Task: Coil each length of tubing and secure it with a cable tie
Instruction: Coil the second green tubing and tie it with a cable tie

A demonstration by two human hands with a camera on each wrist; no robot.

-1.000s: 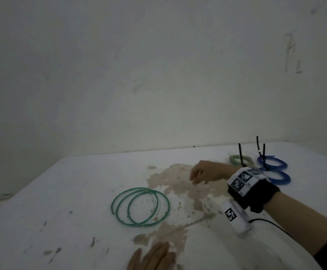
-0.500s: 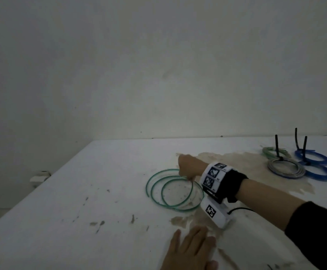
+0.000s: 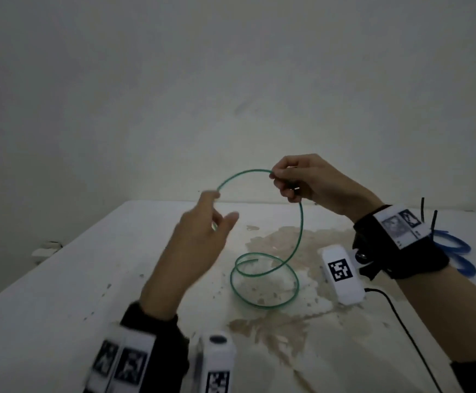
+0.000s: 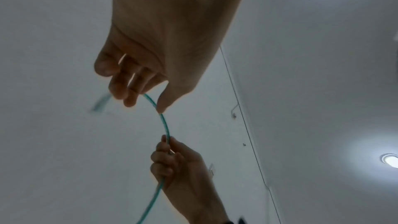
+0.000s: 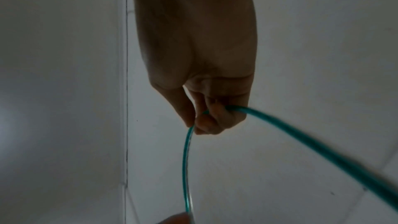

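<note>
the right hand (image 3: 313,182) is raised above the table (image 3: 61,293) with its fingers curled tight around the green tubing (image 3: 300,222); the right wrist view shows the tube entering the fist on one side and leaving between thumb and forefinger on the other. from that grip an arc of tubing runs leftward through the air to the left hand (image 3: 200,239), which is blurred. in the left wrist view the tube passes between the left thumb and the fingertips (image 4: 129,101), which sit close on it in a light pinch; the other fingers are loosely bent. from the right hand the tubing also drops in a long curve to the table, where its remaining length lies as one loose loop on the brown stained patch (image 3: 282,245), the free end resting inside the loop. at the far right edge, partly hidden by the right wrist, lie blue coils (image 3: 455,245) with black cable ties (image 3: 423,208) standing upright.
</note>
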